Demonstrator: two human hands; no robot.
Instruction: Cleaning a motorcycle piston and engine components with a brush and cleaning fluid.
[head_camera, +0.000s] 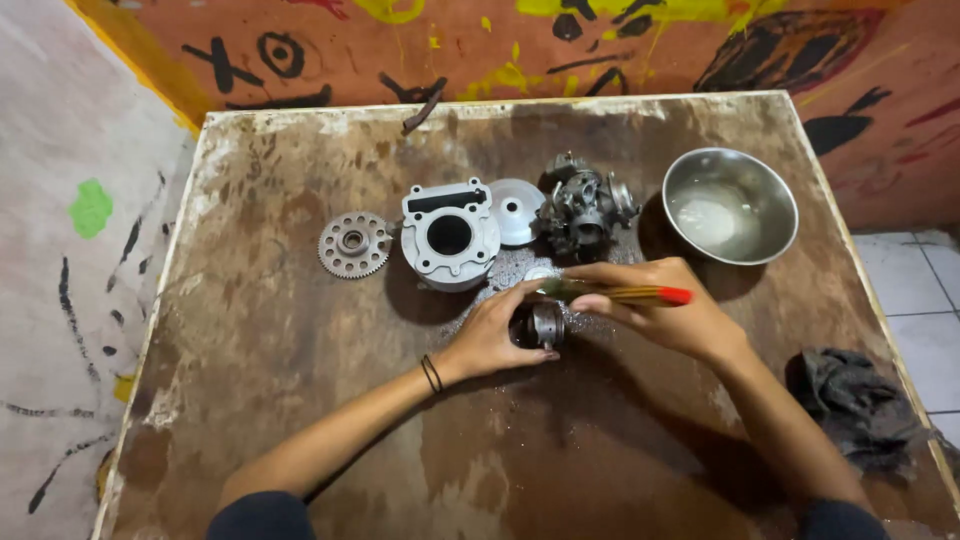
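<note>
My left hand (495, 335) grips a small round metal engine part (546, 325) just above the wet wooden table (300, 400). My right hand (660, 310) holds a brush with a yellow-orange handle and red end (640, 294), its bristle end pointing left over the part. Just behind my hands sit a grey engine cylinder block (450, 237), a round white cover (516, 210) and a carburetor (585, 208).
A toothed sprocket gear (353, 244) lies left of the cylinder block. A steel bowl (730, 205) holding liquid stands at the back right. A dark rag (860, 405) lies near the right edge. A painted wall (600, 50) rises behind the table.
</note>
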